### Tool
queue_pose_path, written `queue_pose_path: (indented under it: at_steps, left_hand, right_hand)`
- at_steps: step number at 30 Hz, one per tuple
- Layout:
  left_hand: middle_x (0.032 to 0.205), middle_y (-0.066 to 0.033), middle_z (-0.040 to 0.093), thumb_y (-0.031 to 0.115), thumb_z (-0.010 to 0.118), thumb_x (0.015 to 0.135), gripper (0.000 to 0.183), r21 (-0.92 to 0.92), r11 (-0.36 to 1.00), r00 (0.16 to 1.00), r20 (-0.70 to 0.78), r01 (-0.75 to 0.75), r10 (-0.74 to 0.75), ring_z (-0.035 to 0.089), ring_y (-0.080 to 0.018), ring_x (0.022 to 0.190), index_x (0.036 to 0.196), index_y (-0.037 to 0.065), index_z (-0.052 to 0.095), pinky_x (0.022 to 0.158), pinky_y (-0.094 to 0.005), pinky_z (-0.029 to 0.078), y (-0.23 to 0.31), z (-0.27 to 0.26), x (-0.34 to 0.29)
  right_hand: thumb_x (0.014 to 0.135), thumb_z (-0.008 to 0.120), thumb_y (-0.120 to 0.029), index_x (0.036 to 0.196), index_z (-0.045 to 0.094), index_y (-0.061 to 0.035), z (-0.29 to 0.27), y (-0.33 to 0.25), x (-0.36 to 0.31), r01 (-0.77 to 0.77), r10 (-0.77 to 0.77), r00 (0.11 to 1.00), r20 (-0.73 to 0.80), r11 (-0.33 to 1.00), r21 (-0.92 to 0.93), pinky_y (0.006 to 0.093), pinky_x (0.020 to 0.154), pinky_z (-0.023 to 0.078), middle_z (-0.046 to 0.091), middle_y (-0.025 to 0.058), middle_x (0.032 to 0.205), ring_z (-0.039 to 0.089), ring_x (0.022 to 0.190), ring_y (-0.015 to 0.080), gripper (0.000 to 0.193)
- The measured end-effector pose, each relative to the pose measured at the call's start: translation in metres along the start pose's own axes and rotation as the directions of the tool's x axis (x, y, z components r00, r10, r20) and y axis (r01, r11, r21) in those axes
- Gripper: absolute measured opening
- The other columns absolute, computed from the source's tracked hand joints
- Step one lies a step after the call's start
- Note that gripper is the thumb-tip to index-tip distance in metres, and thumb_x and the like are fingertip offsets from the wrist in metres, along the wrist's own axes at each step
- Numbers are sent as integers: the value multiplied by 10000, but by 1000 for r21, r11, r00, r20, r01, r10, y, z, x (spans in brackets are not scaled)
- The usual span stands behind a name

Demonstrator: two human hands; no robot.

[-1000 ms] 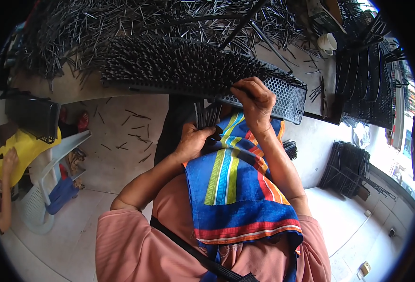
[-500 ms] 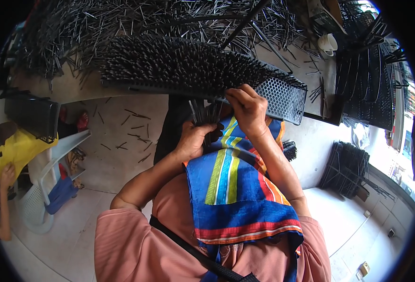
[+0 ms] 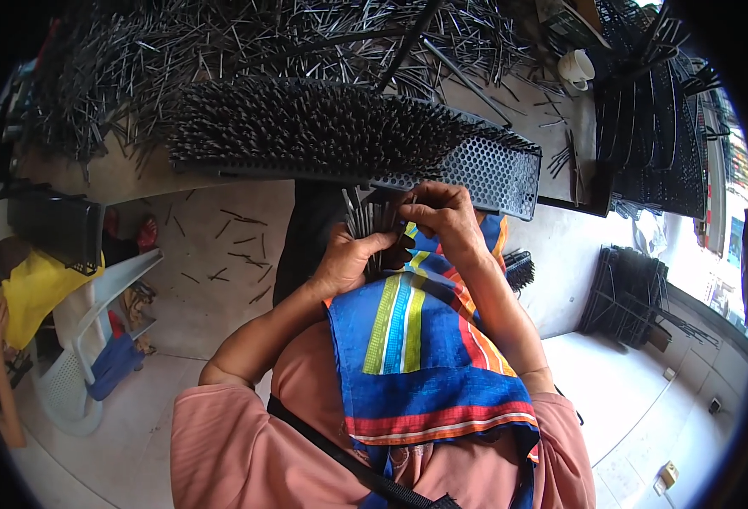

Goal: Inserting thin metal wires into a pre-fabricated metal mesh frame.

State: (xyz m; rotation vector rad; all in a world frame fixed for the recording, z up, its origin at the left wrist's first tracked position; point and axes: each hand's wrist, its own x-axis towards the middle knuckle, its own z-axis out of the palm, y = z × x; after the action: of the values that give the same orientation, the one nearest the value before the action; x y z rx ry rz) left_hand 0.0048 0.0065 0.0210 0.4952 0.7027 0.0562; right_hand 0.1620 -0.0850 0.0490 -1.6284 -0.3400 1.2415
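A bundle of thin dark sticks (image 3: 360, 212) stands up out of my left hand (image 3: 346, 257), whose fingers are wrapped round it just below the front edge of a long black tray. My right hand (image 3: 450, 219) is beside the bundle, its thumb and fingertips pinched near the stick tops. Whatever lies in that pinch is too small to make out. The perforated tray (image 3: 494, 176) is packed with upright sticks (image 3: 306, 127) over its left and middle part. Bare holes show at its right end.
Loose sticks (image 3: 221, 38) cover the table behind the tray. A white mug (image 3: 575, 68) stands at the back right, near stacked black racks (image 3: 650, 144). Scattered sticks lie on the floor at left. Another person in yellow (image 3: 35, 293) sits by a pale plastic chair (image 3: 69, 390).
My right hand has come down from the tray's front edge to the bundle in my left hand. The left hand keeps its hold. The whole view has shifted slightly.
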Motion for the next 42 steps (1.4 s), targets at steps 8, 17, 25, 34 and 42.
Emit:
queue_pose_path:
  at_steps: [8,17,25,34,42]
  left_hand:
    - [948,-95,693,23,598,877,209,61,996,973,-217,-66,78,680,-188,793,1075,13,664,685,-319,579,-18,-13,12]
    - [960,-90,688,56,680,812,246,720,625,949,166,-303,269,663,-198,885,1051,-5,679,834,-285,518,-22,-21,-3]
    - [901,-95,687,-55,635,811,172,101,993,979,-185,-68,85,679,-185,775,974,-5,663,697,-302,564,-24,-7,6]
    - [908,-88,687,-80,632,806,209,63,996,986,-155,-58,67,677,-176,805,998,-5,661,717,-305,562,-18,0,6]
    - [936,-94,694,-71,635,815,232,120,990,989,-112,-78,92,673,-162,818,1035,-5,665,721,-294,557,-18,1,7]
  right_hand:
    - [820,688,9,885,680,-8,0,10,-4,417,-387,820,-422,908,-22,184,508,361,602,-31,703,480,568,28,68]
    - [752,684,80,854,676,9,-8,12,17,576,-629,677,-383,776,-257,206,648,437,625,29,790,555,711,79,125]
    - [760,670,95,859,680,18,-10,6,16,640,-787,573,-231,605,-474,193,591,416,632,34,823,546,693,67,126]
    - [737,694,82,877,679,19,-12,11,19,659,-796,579,-178,585,-473,240,634,482,642,84,812,618,706,148,154]
    - [729,698,88,874,683,23,-11,8,18,644,-818,570,-70,498,-581,250,637,497,657,102,826,645,722,180,160]
